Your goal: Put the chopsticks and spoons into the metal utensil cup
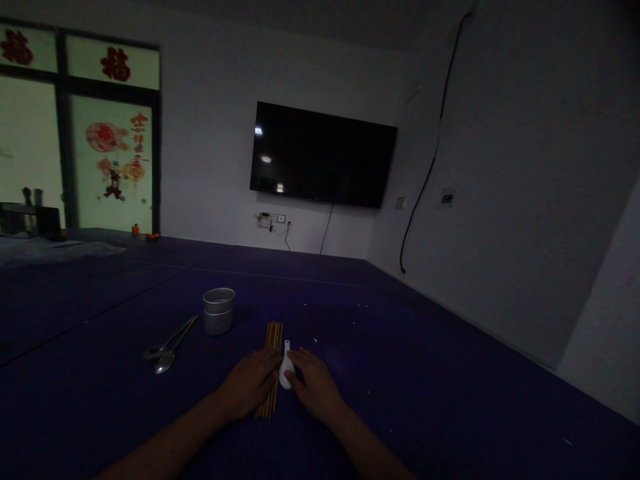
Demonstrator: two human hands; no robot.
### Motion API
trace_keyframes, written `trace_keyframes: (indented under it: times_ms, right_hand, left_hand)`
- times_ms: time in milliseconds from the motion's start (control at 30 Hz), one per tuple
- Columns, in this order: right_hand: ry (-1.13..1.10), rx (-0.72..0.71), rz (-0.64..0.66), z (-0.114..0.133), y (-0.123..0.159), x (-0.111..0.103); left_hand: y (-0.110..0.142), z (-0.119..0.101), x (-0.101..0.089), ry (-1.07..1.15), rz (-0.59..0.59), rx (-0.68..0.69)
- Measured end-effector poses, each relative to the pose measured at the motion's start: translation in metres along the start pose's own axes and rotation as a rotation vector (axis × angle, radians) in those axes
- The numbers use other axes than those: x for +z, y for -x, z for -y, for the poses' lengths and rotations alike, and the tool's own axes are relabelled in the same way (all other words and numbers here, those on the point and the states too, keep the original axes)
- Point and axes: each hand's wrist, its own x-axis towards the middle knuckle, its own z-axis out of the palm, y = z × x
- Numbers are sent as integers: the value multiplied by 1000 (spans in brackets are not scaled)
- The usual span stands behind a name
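Observation:
In the head view, a bundle of several wooden chopsticks (pixel 273 333) lies lengthwise on the dark blue surface. My left hand (pixel 251 381) rests across its middle, fingers stretched over the sticks and hiding part of them. Just right of the bundle lies a white soup spoon (pixel 285 373), its handle pointing away from me. Touching the spoon's right side are the thumb and fingertips of my right hand (pixel 316 383), spread apart rather than wrapped round it. Farther left stands a grey metal cup (pixel 219 312). Two metal spoons (pixel 170 353) lie beside the cup, handles crossing.
The broad blue surface (pixel 450 400) reaches to the wall, with small white scraps scattered on it. A television (pixel 323 157) hangs on the far wall. A black cable (pixel 425 180) runs down the right wall. Plastic sheeting (pixel 60 250) lies at the far left.

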Motion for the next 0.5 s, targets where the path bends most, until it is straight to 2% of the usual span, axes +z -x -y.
trace_keyframes:
  times_ms: [233, 500]
  right_hand:
    - [-7, -16, 1, -3, -1, 1]
    - [-15, -14, 19, 0, -1, -1]
  left_hand:
    - [0, -1, 1, 3, -17, -2]
    - [0, -2, 0, -23, 27, -15]
